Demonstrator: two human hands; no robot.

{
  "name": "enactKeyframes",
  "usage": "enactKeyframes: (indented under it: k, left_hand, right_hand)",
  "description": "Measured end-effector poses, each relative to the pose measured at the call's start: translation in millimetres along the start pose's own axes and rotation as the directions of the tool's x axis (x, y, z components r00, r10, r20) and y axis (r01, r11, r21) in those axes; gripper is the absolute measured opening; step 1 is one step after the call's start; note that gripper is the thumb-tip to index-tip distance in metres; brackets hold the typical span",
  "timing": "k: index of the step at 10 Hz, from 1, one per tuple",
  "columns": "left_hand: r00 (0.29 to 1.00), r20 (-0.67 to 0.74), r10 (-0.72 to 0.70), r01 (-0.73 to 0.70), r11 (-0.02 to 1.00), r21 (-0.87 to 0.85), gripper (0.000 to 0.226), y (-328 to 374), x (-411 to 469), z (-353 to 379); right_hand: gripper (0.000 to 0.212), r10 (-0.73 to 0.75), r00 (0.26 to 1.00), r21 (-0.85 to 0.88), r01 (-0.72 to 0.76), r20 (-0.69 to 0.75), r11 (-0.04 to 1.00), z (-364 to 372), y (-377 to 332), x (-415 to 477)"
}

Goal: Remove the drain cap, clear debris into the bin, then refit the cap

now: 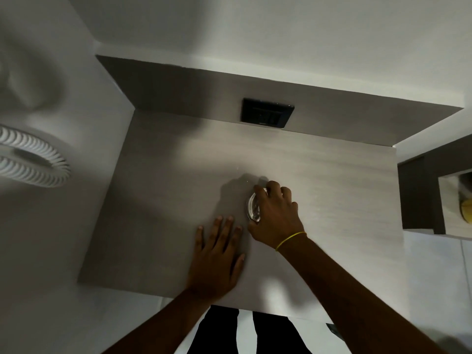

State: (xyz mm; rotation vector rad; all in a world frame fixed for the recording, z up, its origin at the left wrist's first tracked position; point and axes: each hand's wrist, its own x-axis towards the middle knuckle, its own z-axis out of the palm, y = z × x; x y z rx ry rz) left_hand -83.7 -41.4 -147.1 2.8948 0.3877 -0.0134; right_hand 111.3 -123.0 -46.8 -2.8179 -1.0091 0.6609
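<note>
From the head camera, a flat grey basin floor [158, 200] fills the middle of the view, and everything here is placed against the round metal drain cap [252, 206] set in it. The right hand [274, 213] lies over the cap from its right side, fingers curled down around the rim, thumb at the near edge; only the cap's shiny left arc shows past the fingers. Whether the cap is lifted or seated in the floor cannot be told. A thin yellow band [291, 240] circles that wrist, nearer the camera than the cap. The left hand [217, 254] rests flat on the basin floor just to the near left of the cap, fingers spread and straight, holding nothing. Beyond the cap, on the basin's back wall, sits a dark rectangular opening [267, 113]. Far left of the cap, a white ribbed ring [33, 159] stands outside the basin.
</note>
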Motion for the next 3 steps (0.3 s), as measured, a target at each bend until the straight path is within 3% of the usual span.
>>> enactKeyframes:
  k: [1, 2, 3]
  left_hand:
    - [1.0, 0.019, -0.01, 0.01, 1.0, -0.005, 0.072, 0, 1, -5]
    - [0.999, -0.03, 0.026, -0.027, 0.999, -0.033, 0.074, -1, 2, -10]
    - [0.99, -0.131, 0.06, -0.074, 0.991, -0.108, 0.069, -6, 11, -37]
  right_hand:
    - [0.086, 0.002, 1.0, -0.011, -0.002, -0.017, 1.0, 0, -2, -1]
    - [0.102, 0.003, 1.0, 0.001, -0.003, -0.025, 1.0, -7, 2, -2]
    - [0.106, 0.013, 0.988, 0.014, -0.011, -0.155, 1.0, -26, 4, -15]
